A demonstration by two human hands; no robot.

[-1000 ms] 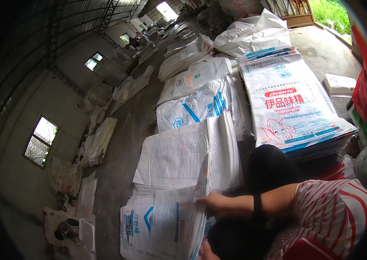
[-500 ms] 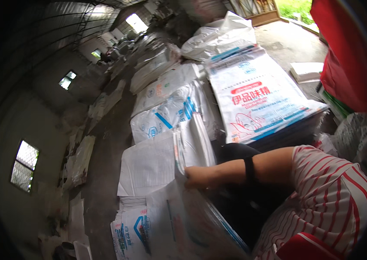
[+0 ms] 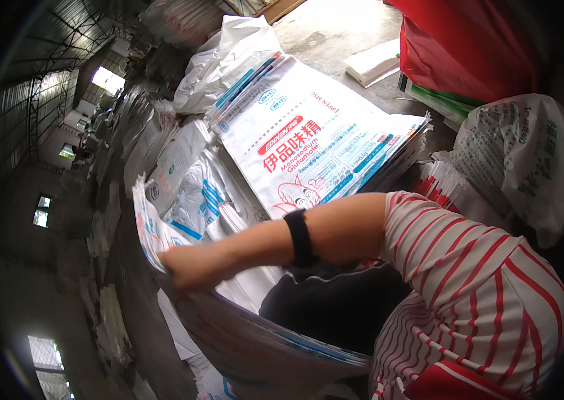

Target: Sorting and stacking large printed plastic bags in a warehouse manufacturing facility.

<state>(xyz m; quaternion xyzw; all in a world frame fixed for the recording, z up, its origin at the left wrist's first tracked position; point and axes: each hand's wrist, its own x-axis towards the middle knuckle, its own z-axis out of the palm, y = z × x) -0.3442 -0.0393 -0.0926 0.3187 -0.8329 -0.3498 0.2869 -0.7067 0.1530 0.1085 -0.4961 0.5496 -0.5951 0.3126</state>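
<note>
My right arm, in a striped sleeve with a black wristband, reaches left across the view. My right hand (image 3: 192, 268) is closed on the edge of a bundle of white printed woven sacks (image 3: 249, 340). The bundle's edge is raised, and its layers curve down toward my body. Just past the hand stands the lifted printed corner (image 3: 152, 230) of these sacks. My black-clad leg (image 3: 335, 300) shows behind the bundle. My left hand is out of view.
Beyond my arm lies a tall stack of white sacks (image 3: 309, 143) with red and blue print. Blue-marked sacks (image 3: 195, 200) lie to its left. Right of it are a red sheet (image 3: 469, 53) and a translucent plastic bag (image 3: 515, 160). White sheets (image 3: 375, 61) lie on the floor.
My right hand has moved left, pulling the sacks' edge up and over with it. The view has turned, so the printed stack sits further left.
</note>
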